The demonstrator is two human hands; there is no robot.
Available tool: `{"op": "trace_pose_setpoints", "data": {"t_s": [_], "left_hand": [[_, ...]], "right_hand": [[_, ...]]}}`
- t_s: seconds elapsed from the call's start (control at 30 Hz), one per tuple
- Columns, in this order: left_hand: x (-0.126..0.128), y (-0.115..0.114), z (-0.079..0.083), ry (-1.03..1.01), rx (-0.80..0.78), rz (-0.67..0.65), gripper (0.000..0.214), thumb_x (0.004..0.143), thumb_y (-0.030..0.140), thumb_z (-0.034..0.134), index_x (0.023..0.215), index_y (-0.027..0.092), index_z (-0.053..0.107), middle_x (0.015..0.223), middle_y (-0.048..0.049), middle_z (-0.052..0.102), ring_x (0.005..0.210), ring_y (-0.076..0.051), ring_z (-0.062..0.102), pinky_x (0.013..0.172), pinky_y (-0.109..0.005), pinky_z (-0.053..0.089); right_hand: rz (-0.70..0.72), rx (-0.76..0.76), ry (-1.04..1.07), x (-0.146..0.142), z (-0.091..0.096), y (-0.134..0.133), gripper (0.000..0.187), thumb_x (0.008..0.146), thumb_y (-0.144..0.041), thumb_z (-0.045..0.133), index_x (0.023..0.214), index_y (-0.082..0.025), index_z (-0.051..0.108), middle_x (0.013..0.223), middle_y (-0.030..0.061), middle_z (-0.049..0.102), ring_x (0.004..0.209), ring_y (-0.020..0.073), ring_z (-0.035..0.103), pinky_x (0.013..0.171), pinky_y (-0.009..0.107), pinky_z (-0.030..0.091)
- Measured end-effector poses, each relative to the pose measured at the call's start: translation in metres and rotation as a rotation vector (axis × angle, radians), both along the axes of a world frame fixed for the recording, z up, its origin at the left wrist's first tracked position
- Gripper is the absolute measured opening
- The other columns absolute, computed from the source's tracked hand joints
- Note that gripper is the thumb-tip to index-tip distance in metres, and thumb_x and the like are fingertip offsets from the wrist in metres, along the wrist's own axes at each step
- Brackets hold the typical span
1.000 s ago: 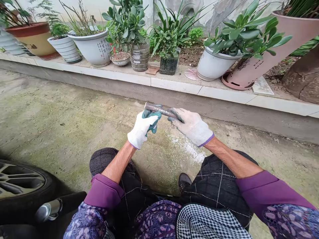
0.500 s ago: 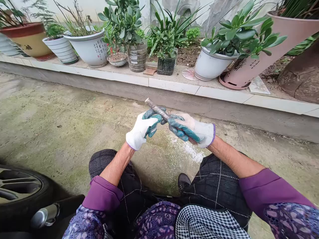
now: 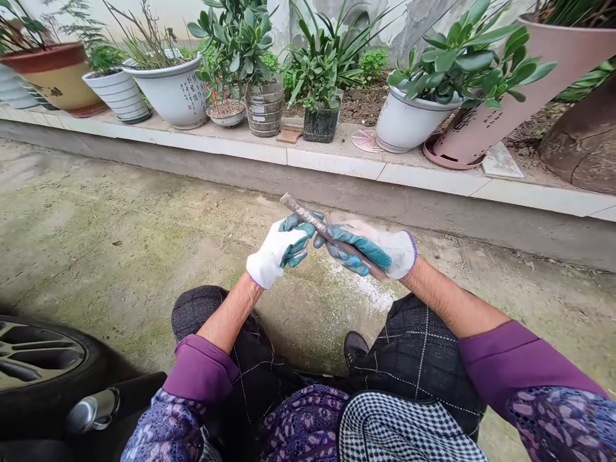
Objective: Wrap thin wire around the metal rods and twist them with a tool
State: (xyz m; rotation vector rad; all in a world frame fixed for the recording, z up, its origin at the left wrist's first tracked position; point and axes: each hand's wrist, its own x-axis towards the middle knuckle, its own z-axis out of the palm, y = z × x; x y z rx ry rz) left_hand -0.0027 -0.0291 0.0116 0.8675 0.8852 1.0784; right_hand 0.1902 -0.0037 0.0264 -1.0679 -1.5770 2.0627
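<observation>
A brown stick (image 3: 291,203) slants across in front of me, its cut upper end pointing up to the left. Thin silvery wire (image 3: 310,217) is wound round its upper part. My left hand (image 3: 276,250), in a white glove with teal-coated fingers, is closed in a pinch on the stick at the wound part. My right hand (image 3: 380,250), gloved alike, is closed round the lower stretch, which runs along its fingers and shows below the palm. Whether a loose wire end lies between the fingers cannot be made out.
Potted plants stand along a tiled ledge (image 3: 332,160) ahead, among them a white pot (image 3: 409,122) and a tilted pink pot (image 3: 476,131). White powder (image 3: 373,292) lies on the concrete. A wheel (image 3: 38,353) and a metal flask-like object (image 3: 91,410) are at lower left.
The stick has turned slightly in my hands, and more of its lower end now shows beneath my right palm. My right fingers have shifted a little along it; both hands stay close together.
</observation>
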Motion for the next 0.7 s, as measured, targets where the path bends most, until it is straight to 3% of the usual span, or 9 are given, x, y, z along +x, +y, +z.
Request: {"op": "trace_pose_setpoints", "data": {"t_s": [0.07,0.17,0.23,0.27,0.33,0.47,0.53,0.6,0.7], "left_hand": [[0.004,0.002,-0.005,-0.003,0.003,0.067,0.039,0.064,0.027,0.076,0.100,0.016,0.063,0.047,0.0127,0.033,0.035,-0.004,0.024,0.034,-0.020,0.020],[0.009,0.007,-0.011,-0.035,-0.008,0.153,0.036,0.067,0.029,0.075,0.098,0.018,0.061,0.047,0.0134,0.030,0.036,-0.004,0.022,0.034,-0.019,0.019],[0.010,0.009,-0.012,-0.058,-0.002,0.165,0.032,0.070,0.031,0.074,0.096,0.018,0.060,0.046,0.0140,0.027,0.035,-0.004,0.020,0.034,-0.019,0.018],[0.009,0.010,-0.010,-0.071,0.007,0.152,0.031,0.071,0.031,0.073,0.096,0.019,0.060,0.046,0.0143,0.025,0.035,-0.004,0.018,0.034,-0.019,0.018],[0.006,0.009,-0.004,-0.095,0.030,0.097,0.032,0.071,0.030,0.072,0.098,0.018,0.060,0.046,0.0146,0.025,0.035,-0.003,0.017,0.035,-0.019,0.020],[-0.002,0.001,0.009,0.000,0.084,0.002,0.040,0.069,0.028,0.073,0.105,0.016,0.062,0.048,0.0130,0.034,0.035,-0.004,0.026,0.035,-0.020,0.023],[-0.003,-0.003,0.010,0.083,0.087,0.004,0.038,0.069,0.030,0.074,0.103,0.015,0.062,0.049,0.0114,0.040,0.035,-0.004,0.032,0.036,-0.021,0.024],[0.000,-0.004,0.005,0.119,0.079,0.045,0.033,0.070,0.031,0.073,0.096,0.015,0.061,0.049,0.0109,0.041,0.035,-0.004,0.033,0.036,-0.021,0.024],[0.008,-0.001,-0.004,0.078,0.057,0.133,0.025,0.069,0.030,0.072,0.084,0.017,0.056,0.047,0.0122,0.036,0.034,-0.003,0.028,0.035,-0.021,0.023]], "right_hand": [[-0.095,0.264,-0.159,-0.003,-0.004,0.003,0.037,0.084,-0.050,0.063,0.103,-0.017,0.063,0.067,-0.0007,0.056,0.048,0.0113,0.047,0.039,0.024,0.040],[-0.256,0.818,-0.461,-0.011,-0.006,0.007,0.028,0.080,-0.034,0.067,0.103,-0.018,0.063,0.090,0.0064,0.066,0.075,0.0186,0.060,0.066,0.032,0.051],[-0.269,1.039,-0.572,-0.014,-0.003,0.007,0.023,0.083,-0.031,0.062,0.103,-0.018,0.064,0.102,0.0091,0.066,0.088,0.0222,0.061,0.077,0.036,0.050],[-0.262,1.074,-0.575,-0.014,-0.001,0.007,0.022,0.085,-0.030,0.060,0.103,-0.018,0.065,0.104,0.0097,0.066,0.089,0.0225,0.061,0.078,0.036,0.050],[-0.238,0.970,-0.488,-0.011,0.006,0.004,0.021,0.087,-0.032,0.057,0.101,-0.019,0.064,0.097,0.0083,0.065,0.078,0.0190,0.059,0.067,0.031,0.050],[-0.015,0.261,-0.103,0.001,0.011,0.002,0.030,0.088,-0.046,0.057,0.099,-0.019,0.062,0.068,-0.0014,0.053,0.044,0.0085,0.040,0.035,0.021,0.034],[0.085,0.061,-0.002,0.004,0.008,0.003,0.037,0.087,-0.053,0.057,0.098,-0.018,0.061,0.061,-0.0042,0.048,0.038,0.0071,0.034,0.030,0.021,0.028],[0.078,0.104,-0.007,0.003,0.001,0.006,0.038,0.085,-0.054,0.059,0.096,-0.017,0.060,0.061,-0.0040,0.050,0.039,0.0082,0.037,0.030,0.023,0.032],[-0.108,0.519,-0.201,-0.006,-0.005,0.009,0.029,0.080,-0.041,0.066,0.095,-0.018,0.060,0.073,0.0004,0.059,0.054,0.0128,0.053,0.047,0.027,0.048]]}}
